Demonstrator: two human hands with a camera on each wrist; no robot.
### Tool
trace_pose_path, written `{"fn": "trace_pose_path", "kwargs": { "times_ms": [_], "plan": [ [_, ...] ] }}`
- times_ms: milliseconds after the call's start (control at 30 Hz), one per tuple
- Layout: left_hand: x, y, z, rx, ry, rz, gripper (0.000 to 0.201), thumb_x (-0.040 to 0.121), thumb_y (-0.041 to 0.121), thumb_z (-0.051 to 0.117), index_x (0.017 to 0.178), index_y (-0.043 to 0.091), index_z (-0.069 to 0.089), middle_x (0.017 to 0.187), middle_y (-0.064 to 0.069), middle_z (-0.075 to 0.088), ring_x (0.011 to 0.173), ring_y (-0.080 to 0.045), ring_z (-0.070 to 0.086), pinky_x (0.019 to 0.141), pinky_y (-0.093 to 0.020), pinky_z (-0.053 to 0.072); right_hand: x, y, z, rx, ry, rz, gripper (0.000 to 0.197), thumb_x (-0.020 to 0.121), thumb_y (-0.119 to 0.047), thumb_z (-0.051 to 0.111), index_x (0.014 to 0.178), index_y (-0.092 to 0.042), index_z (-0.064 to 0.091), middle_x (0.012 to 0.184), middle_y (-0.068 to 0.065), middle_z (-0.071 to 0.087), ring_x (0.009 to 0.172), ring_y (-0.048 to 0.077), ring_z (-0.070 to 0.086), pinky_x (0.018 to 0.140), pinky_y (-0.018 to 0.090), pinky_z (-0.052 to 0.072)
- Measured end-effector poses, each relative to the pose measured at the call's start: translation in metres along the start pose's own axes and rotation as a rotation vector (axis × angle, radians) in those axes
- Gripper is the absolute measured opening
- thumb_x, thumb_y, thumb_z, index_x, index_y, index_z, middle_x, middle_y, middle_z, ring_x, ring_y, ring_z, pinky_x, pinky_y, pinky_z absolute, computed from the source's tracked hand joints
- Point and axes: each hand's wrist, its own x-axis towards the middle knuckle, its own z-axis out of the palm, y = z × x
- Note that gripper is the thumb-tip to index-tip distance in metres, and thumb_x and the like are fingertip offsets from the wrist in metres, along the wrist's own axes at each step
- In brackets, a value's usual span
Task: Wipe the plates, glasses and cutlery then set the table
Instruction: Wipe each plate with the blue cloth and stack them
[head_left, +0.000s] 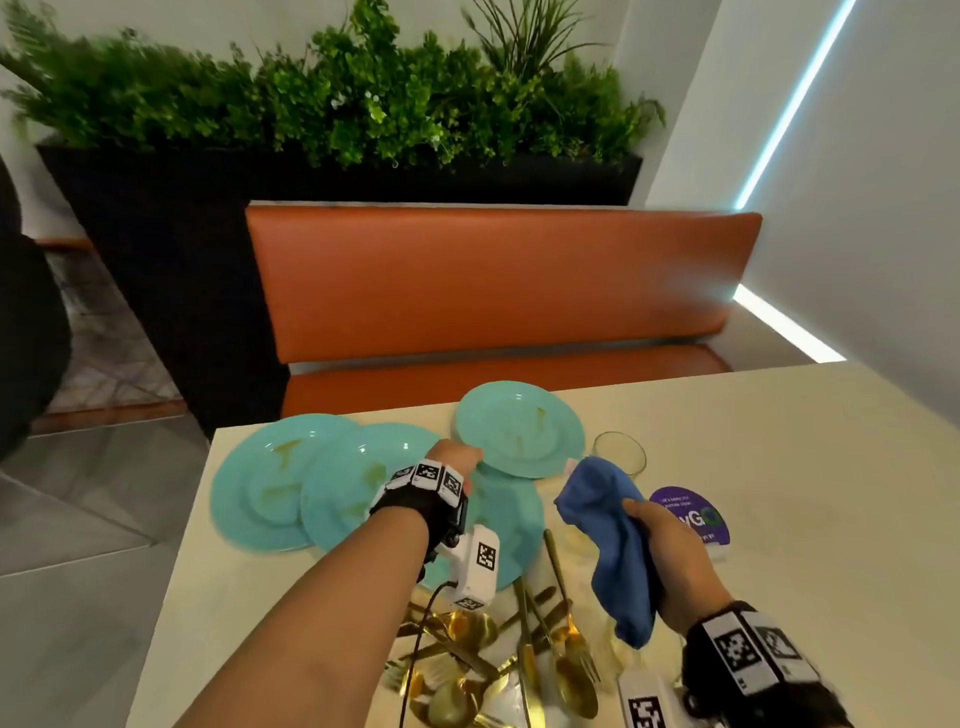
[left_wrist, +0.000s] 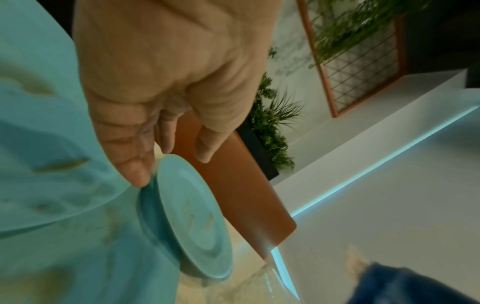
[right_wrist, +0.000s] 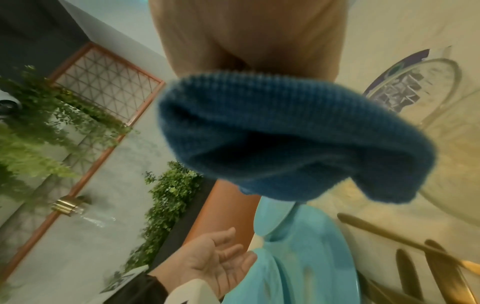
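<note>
The right hand (head_left: 670, 561) clutches a bunched blue cloth (head_left: 613, 540) above the table (head_left: 779, 467). The left hand (head_left: 457, 457), fingers (left_wrist: 135, 168) loosely spread and holding nothing, reaches to the rim of the far plate (head_left: 519, 426), streaked with brown residue. Three more smeared plates (head_left: 270, 483) overlap beside it. A glass (head_left: 621, 452) stands behind the cloth; whether it holds anything cannot be told. Gold cutlery (head_left: 519, 660) lies heaped nearest.

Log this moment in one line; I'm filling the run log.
left hand: open, reaching to far plate | right hand: holds cloth | plates: stained, unwiped | cutlery: piled, untouched
</note>
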Motion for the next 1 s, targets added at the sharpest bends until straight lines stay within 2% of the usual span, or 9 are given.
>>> {"fn": "trace_pose_path", "kwargs": {
  "times_ms": [100, 267, 433, 567, 667, 767, 833, 933, 1000],
  "plan": [
    [0.034, 0.004, 0.004, 0.11, 0.052, -0.041, 0.016, 0.087, 0.014, 0.055, 0.076, 0.003, 0.054, 0.082, -0.014, 0.056, 0.076, -0.028, 0.053, 0.062, -0.027, 0.045, 0.014, -0.008, 0.007, 0.056, 0.056, 0.067, 0.029, 0.091, -0.036, 0.051, 0.089, -0.008, 0.059, 0.082, 0.011, 0.06, 0.076, 0.023, 0.057, 0.067, 0.034, 0.045],
    [0.077, -0.003, 0.019, 0.175, 0.106, -0.059, 0.026, 0.081, 0.016, 0.056, 0.099, -0.001, 0.067, 0.101, -0.019, 0.07, 0.091, -0.034, 0.068, 0.073, -0.035, 0.053, 0.022, -0.015, 0.016, 0.079, 0.066, -0.005, 0.035, 0.094, -0.041, 0.044, 0.089, -0.011, 0.061, 0.088, 0.014, 0.061, 0.083, 0.024, 0.058, 0.073, 0.036, 0.046],
    [0.094, -0.01, 0.032, 0.108, 0.111, -0.062, 0.013, 0.081, 0.015, 0.055, 0.077, 0.006, 0.063, 0.094, -0.018, 0.072, 0.088, -0.034, 0.069, 0.08, -0.042, 0.057, 0.028, -0.01, 0.023, -0.016, 0.154, -0.093, 0.033, 0.094, -0.037, 0.047, 0.083, -0.011, 0.063, 0.084, 0.016, 0.065, 0.083, 0.026, 0.062, 0.084, 0.044, 0.048],
    [0.098, -0.012, 0.035, 0.038, 0.108, -0.057, 0.021, 0.082, 0.017, 0.056, 0.061, 0.012, 0.054, 0.084, -0.016, 0.067, 0.076, -0.032, 0.065, 0.081, -0.042, 0.057, 0.029, -0.009, 0.025, -0.009, 0.164, -0.098, 0.029, 0.093, -0.035, 0.05, 0.08, -0.012, 0.063, 0.079, 0.014, 0.065, 0.081, 0.025, 0.062, 0.082, 0.043, 0.048],
    [0.098, -0.011, 0.034, 0.05, 0.107, -0.032, 0.017, 0.083, 0.021, 0.055, 0.08, 0.006, 0.063, 0.09, -0.018, 0.068, 0.077, -0.033, 0.063, 0.073, -0.035, 0.053, 0.026, -0.01, 0.026, 0.018, 0.156, -0.103, 0.029, 0.092, -0.037, 0.051, 0.081, -0.013, 0.063, 0.078, 0.012, 0.065, 0.08, 0.025, 0.061, 0.081, 0.042, 0.048],
    [0.097, -0.007, 0.032, -0.059, 0.111, -0.003, 0.031, 0.083, 0.015, 0.053, 0.11, 0.003, 0.059, 0.105, -0.017, 0.064, 0.096, -0.037, 0.061, 0.083, -0.04, 0.052, 0.022, -0.014, 0.021, -0.021, 0.148, -0.142, 0.028, 0.091, -0.038, 0.052, 0.086, -0.012, 0.061, 0.084, 0.013, 0.065, 0.082, 0.026, 0.061, 0.08, 0.043, 0.049],
    [0.096, -0.002, 0.032, -0.215, 0.104, 0.026, 0.029, 0.082, 0.012, 0.05, 0.109, 0.003, 0.055, 0.108, -0.016, 0.063, 0.097, -0.037, 0.06, 0.088, -0.045, 0.052, 0.019, -0.017, 0.017, -0.017, 0.167, -0.169, 0.026, 0.092, -0.033, 0.052, 0.09, -0.009, 0.059, 0.088, 0.017, 0.064, 0.081, 0.029, 0.06, 0.076, 0.042, 0.049],
    [0.079, 0.008, 0.027, -0.423, 0.096, 0.11, 0.013, 0.082, 0.012, 0.047, 0.093, 0.007, 0.052, 0.101, -0.018, 0.063, 0.09, -0.034, 0.06, 0.082, -0.044, 0.051, 0.012, -0.024, 0.008, 0.045, 0.195, -0.185, 0.016, 0.092, -0.024, 0.051, 0.086, -0.01, 0.055, 0.088, 0.014, 0.06, 0.077, 0.028, 0.057, 0.067, 0.037, 0.047],
    [0.059, 0.016, 0.017, -0.505, 0.122, 0.152, 0.014, 0.089, 0.012, 0.044, 0.103, 0.01, 0.043, 0.104, -0.02, 0.059, 0.095, -0.035, 0.059, 0.085, -0.048, 0.05, 0.008, -0.028, 0.0, 0.077, 0.213, -0.217, 0.012, 0.091, -0.02, 0.052, 0.083, -0.012, 0.053, 0.088, 0.011, 0.058, 0.078, 0.026, 0.056, 0.066, 0.035, 0.046]
  ]
}}
